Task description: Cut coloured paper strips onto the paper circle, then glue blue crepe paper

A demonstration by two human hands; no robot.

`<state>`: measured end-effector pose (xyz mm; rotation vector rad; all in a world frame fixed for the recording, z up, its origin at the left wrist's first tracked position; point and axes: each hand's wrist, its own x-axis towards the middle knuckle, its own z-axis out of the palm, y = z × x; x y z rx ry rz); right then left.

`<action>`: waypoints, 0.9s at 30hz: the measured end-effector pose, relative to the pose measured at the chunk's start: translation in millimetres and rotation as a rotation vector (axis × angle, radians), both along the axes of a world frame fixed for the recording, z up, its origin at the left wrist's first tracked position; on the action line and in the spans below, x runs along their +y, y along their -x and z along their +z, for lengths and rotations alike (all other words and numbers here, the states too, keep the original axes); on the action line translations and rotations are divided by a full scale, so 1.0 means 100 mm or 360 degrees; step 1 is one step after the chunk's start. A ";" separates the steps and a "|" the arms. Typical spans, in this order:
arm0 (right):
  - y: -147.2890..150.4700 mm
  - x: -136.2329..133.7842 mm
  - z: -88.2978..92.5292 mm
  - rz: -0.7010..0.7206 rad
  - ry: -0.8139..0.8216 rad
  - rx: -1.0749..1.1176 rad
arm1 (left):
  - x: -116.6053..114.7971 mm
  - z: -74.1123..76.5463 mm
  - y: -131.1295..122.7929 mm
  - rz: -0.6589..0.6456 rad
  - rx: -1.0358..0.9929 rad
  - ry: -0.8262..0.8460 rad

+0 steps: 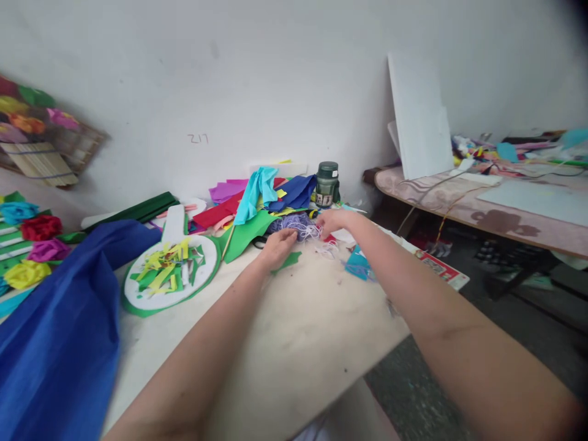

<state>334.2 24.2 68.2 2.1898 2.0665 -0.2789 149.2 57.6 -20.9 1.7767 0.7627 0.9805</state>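
Observation:
A tangle of purple string (294,223) with white string (311,233) beside it lies towards the back of the table. My left hand (278,247) is at its near left edge, fingers drawn together; what they hold, if anything, is too small to make out. My right hand (331,222) reaches in from the right, its fingers bent down and closed on the white string. A scrap of green paper (288,261) lies just below my left hand. Black scissor handles (260,242) show partly to its left.
A white paddle-shaped board (133,288) bears green and yellow paper scraps. Folded coloured paper (298,193) and a dark green bottle (327,184) stand behind the string. Blue cloth-like sheet (68,324) and paper flowers (41,228) lie left. A second table (413,190) is at right.

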 end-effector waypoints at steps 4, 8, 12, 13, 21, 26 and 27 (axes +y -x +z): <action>0.22 0.06 -0.21 -0.0071 -0.0227 -0.0208 | -0.03 0.12 0.02 0.0159 0.0192 -0.0166; 0.34 0.21 -0.36 -0.0214 -0.0519 0.0033 | -0.14 0.20 0.03 0.0569 0.0549 -0.0784; 0.33 0.32 -0.42 -0.0210 -0.0604 0.0458 | -0.21 0.19 -0.06 0.0420 0.0822 -0.1321; 0.31 0.33 -0.41 -0.0188 -0.0577 0.0588 | -0.21 0.18 -0.08 0.0306 0.0869 -0.1379; -0.01 0.25 -0.14 -0.0330 -0.0368 0.0150 | -0.07 0.08 -0.15 0.0176 0.1286 -0.1239; -0.01 0.25 -0.23 -0.0348 -0.0039 -0.0206 | -0.03 0.08 -0.14 0.0261 0.1257 -0.1181; 0.00 0.25 -0.26 -0.0329 -0.0018 -0.0221 | -0.03 0.08 -0.14 0.0271 0.1252 -0.1175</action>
